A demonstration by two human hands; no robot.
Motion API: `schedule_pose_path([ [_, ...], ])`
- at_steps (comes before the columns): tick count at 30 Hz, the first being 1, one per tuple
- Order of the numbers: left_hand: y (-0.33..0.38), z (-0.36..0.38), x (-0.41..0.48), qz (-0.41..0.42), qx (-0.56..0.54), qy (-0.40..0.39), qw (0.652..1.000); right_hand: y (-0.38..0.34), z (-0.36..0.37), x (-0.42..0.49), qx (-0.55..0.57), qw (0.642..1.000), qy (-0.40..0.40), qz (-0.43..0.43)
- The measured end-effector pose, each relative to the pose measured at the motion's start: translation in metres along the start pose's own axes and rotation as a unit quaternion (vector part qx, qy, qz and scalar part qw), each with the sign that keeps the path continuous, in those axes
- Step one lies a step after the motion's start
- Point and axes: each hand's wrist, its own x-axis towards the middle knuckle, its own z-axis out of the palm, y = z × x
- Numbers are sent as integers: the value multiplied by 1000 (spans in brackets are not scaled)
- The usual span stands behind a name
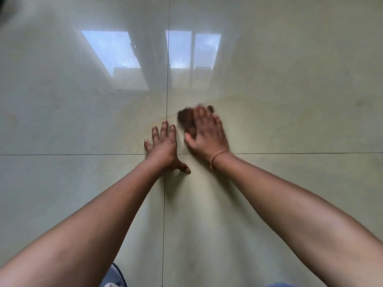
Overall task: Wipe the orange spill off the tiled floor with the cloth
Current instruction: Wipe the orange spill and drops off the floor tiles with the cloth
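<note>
A dark brown cloth (186,119) lies on the glossy pale tiled floor (290,121), mostly covered by my right hand (207,131), which presses flat on it with fingers spread; hand and cloth are motion-blurred. My left hand (163,146) rests flat on the floor just to the left, fingers apart, at the crossing of the grout lines, holding nothing. I see no clear orange spill; only a faint yellowish tint shows on the tile around the cloth.
Dark grout lines (167,79) cross under my left wrist. Window reflections (116,54) shine on the far tiles. A blue-and-white shoe (116,276) shows at the bottom edge. A dark blurred shape (6,11) sits at the top left corner.
</note>
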Motion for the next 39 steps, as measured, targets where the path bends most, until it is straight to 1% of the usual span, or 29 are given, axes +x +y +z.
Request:
schedule_pose_path([
  [2,0,-2,0,6,6,-6,1000,18,2,-49,-37,990,-37,-134],
  [3,2,-3,-1,5,8,-13,1000,42,-3,-69,-48,984,-33,-170],
  [4,4,-4,-1,1,11,-16,1000,68,-6,-77,-49,984,-17,-171],
  [5,7,-6,-2,-5,11,-16,1000,88,-10,-79,-40,992,3,-122],
  [6,9,-7,-2,-12,7,-20,1000,99,-15,-75,-25,999,16,-38],
  [7,12,-8,-2,-19,4,-27,999,101,-16,-67,-15,998,34,48],
  [8,16,-8,0,-23,4,-31,999,94,-15,-61,-8,993,49,109],
  [9,18,-9,1,-28,0,-30,999,81,-12,-60,-4,991,57,121],
  [10,20,-10,1,-34,-9,-25,999,67,-7,-68,-1,994,52,92],
  [12,28,-9,1,-29,-24,0,999,56,2,-109,-18,999,10,-25],
  [13,33,-7,0,-13,-26,18,999,62,1,-131,-30,996,-13,-83],
  [14,41,-5,-1,12,-21,28,999,76,-2,-145,-38,993,-23,-111],
  [15,53,-4,-3,44,-10,25,999,95,-6,-151,-42,994,-14,-104],
  [16,64,-1,-4,74,2,16,997,110,-11,-149,-44,997,-1,-58],
  [17,77,2,-4,102,14,5,995,121,-15,-145,-31,999,17,15],
  [19,104,10,-1,156,46,-29,986,126,-21,-137,-1,986,54,157],
  [20,118,15,2,178,67,-54,980,123,-19,-138,5,980,66,185],
  [21,127,20,4,187,91,-78,975,117,-16,-143,9,983,59,175],
  [24,138,28,3,181,163,-123,962,125,-10,-188,-35,998,17,44],
  [25,139,29,3,179,177,-127,960,137,-14,-200,-41,998,21,50],
  [26,140,29,2,176,186,-130,958,148,-17,-207,-34,994,35,98],
  [28,141,29,1,167,200,-133,956,155,-21,-211,6,969,61,239],
  [29,144,30,1,163,208,-133,955,150,-22,-209,18,958,66,278],
  [30,147,30,2,158,215,-134,954,142,-21,-208,19,957,70,282],
  [31,150,31,2,152,217,-136,955,133,-20,-209,20,964,64,256],
  [34,153,33,2,148,219,-131,955,117,-11,-226,-14,993,23,115],
  [37,149,31,0,158,215,-111,957,117,-16,-233,-20,997,7,68],
  [39,146,31,-15,177,236,-77,952,112,-26,-234,27,997,-20,72],
])
